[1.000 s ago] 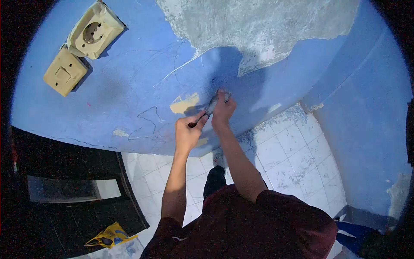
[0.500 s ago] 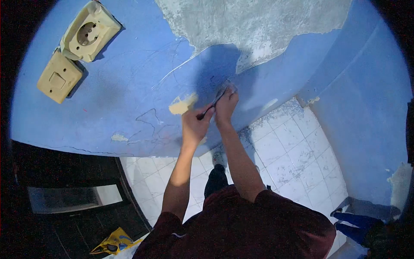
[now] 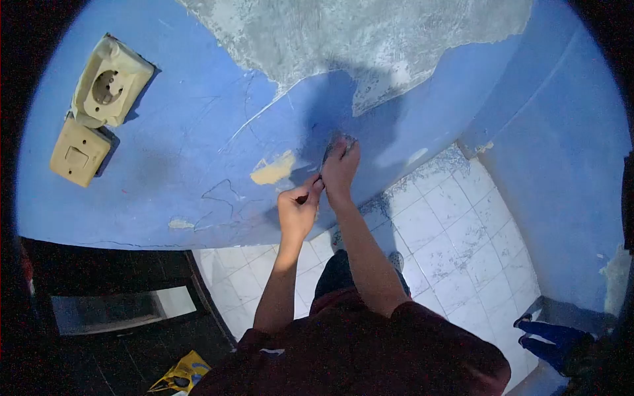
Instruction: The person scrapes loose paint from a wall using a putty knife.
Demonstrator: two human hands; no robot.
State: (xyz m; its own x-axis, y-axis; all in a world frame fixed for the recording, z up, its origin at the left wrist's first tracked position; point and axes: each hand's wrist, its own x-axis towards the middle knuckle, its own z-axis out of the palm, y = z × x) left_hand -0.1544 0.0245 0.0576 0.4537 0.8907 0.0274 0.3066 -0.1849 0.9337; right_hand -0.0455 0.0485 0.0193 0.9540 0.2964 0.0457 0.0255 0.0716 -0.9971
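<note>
A blue painted wall fills the view, with a large bare grey patch at the top where paint is gone. Both my hands hold one scraper against the blue paint just below that patch. My left hand grips its dark handle end. My right hand presses on the blade end, fingers covering most of the blade. A small tan bare spot lies just left of the scraper.
A cream wall socket hangs loose above a cream switch at the left. White floor tiles speckled with paint flakes lie below. A dark cabinet stands bottom left, yellow packaging beside it. A blue object lies bottom right.
The scraper and both hands shifted slightly along the wall near the patch edge. My head moved, so the socket and switch slid left and down in view.
</note>
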